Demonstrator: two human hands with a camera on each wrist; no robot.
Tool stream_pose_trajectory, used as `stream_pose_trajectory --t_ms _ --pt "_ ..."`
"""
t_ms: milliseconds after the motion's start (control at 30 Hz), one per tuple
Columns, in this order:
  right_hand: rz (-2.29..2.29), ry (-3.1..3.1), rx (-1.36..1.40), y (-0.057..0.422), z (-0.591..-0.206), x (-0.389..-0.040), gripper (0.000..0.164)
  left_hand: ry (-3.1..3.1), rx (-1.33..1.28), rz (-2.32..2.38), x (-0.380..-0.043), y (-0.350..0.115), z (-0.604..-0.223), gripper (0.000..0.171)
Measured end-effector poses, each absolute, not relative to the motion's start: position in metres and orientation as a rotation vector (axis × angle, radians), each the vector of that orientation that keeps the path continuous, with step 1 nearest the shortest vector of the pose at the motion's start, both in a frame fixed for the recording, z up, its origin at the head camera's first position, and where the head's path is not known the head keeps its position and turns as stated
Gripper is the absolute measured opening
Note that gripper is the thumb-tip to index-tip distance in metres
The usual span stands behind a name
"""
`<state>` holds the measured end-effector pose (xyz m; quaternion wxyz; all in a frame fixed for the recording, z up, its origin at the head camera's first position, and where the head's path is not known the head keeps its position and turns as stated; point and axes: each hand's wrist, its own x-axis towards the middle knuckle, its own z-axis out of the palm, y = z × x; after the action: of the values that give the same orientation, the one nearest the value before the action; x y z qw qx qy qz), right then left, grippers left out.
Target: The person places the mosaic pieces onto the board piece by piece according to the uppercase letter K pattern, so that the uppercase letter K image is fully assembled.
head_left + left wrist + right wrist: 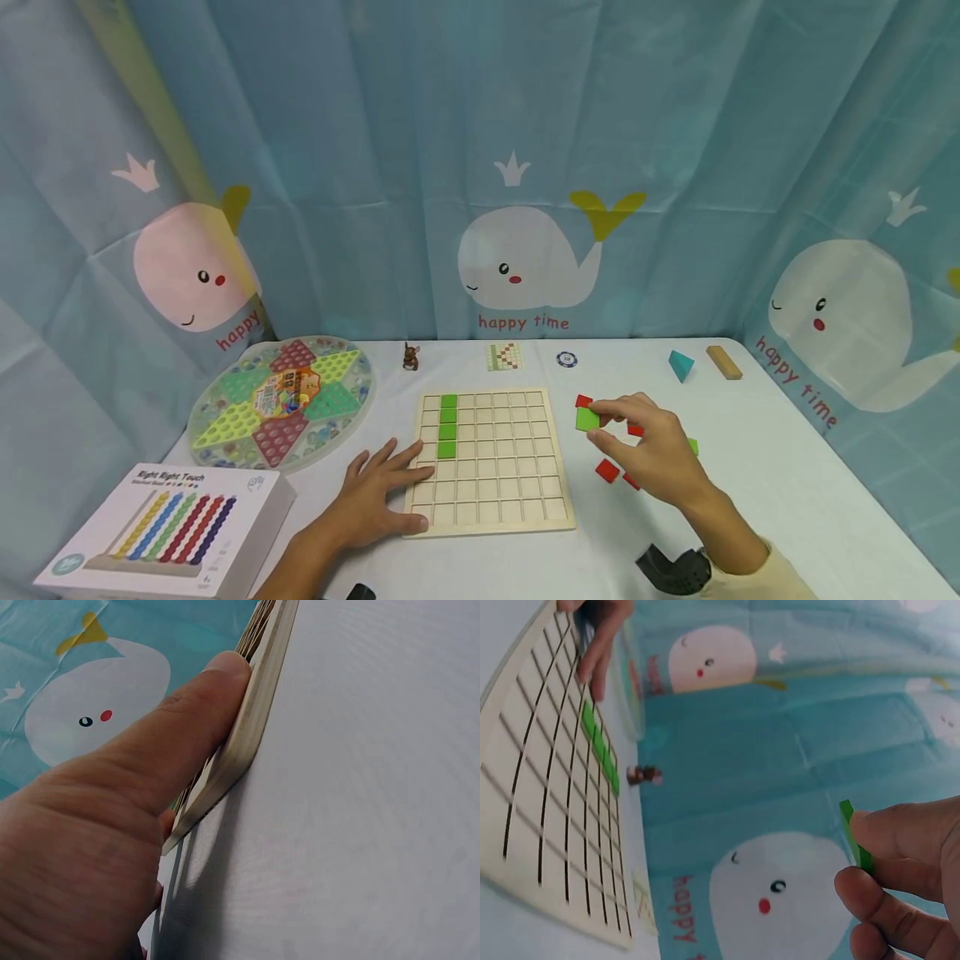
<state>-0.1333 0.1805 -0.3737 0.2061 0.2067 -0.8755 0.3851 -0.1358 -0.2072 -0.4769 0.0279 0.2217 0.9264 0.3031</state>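
A wooden grid board (491,493) lies on the white table, with several green square tiles (447,426) lined up in its second column from the left. My left hand (375,492) rests spread on the board's left edge; its thumb (202,697) presses the frame in the left wrist view. To the right of the board, my right hand (651,446) pinches a green tile (855,838) between thumb and fingertips, held up off the table. Around and under that hand lie several red tiles (607,471) and another green tile (693,446), partly hidden by it.
At the left are a round Chinese checkers board (352,433) and a white game box (258,533). Along the back stand a small brown figurine (410,357), a patterned card (504,357), a poker chip (567,359), a teal triangular block (681,365) and a wooden block (723,362). A whale-print curtain (405,250) surrounds the table.
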Motion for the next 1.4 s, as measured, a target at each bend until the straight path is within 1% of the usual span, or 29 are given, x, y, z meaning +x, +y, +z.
stream_pose_trajectory --t_ms 333,733,1200,1400 --pt "1.225 -2.414 0.733 0.13 -0.381 -0.14 0.032 2.868 0.688 0.925 -0.137 -0.207 -0.479 0.073" --pt "1.379 -2.513 0.82 0.071 -0.413 -0.155 0.026 2.875 0.68 0.905 -0.136 -0.206 -0.476 0.072" --pt "1.356 -2.828 0.845 0.03 -0.447 -0.174 0.023 2.875 0.705 0.913 -0.136 -0.208 -0.478 0.072" --pt "1.212 -2.889 0.867 0.022 -0.456 -0.177 0.021 2.875 0.697 0.917 -0.136 -0.207 -0.478 0.072"
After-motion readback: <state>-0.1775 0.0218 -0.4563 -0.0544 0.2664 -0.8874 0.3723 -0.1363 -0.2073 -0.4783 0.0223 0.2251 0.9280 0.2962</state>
